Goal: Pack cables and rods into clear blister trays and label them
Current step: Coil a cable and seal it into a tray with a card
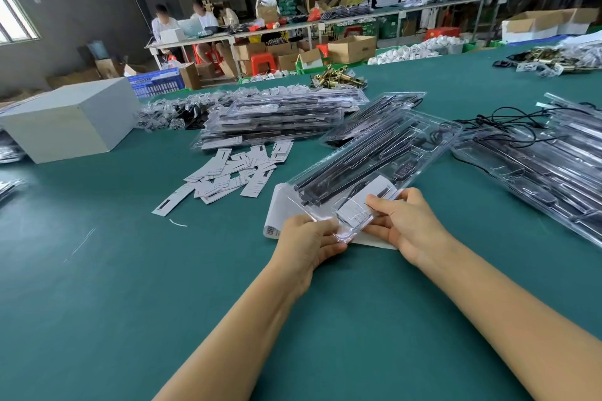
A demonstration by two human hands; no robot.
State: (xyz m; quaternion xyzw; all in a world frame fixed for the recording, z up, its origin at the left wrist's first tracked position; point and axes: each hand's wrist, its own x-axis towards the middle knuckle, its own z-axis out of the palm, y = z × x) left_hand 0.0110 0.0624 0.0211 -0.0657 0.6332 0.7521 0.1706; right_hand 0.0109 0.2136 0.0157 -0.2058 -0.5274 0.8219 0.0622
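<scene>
Clear blister tray point(374, 156) | black rods point(351, 159) inside (cable point(439, 133) too) | both hands grip

Green-covered surface point(130, 286), wide, running to the far edge. On it, left: a grey-white box point(70, 119). Centre-left: loose scatter of white paper labels point(234, 174), some overlapping. Behind them: stack of filled clear trays point(280, 119), with a heap of small bagged parts point(172, 112) to its left. Far centre: pile of brass fittings point(337, 78). Near centre: one clear blister tray point(374, 159) lying diagonally, black rods inside, a white sheet point(277, 212) under its near end. Right: more clear trays point(534, 159) with black cables point(508, 119) trailing across them.
</scene>
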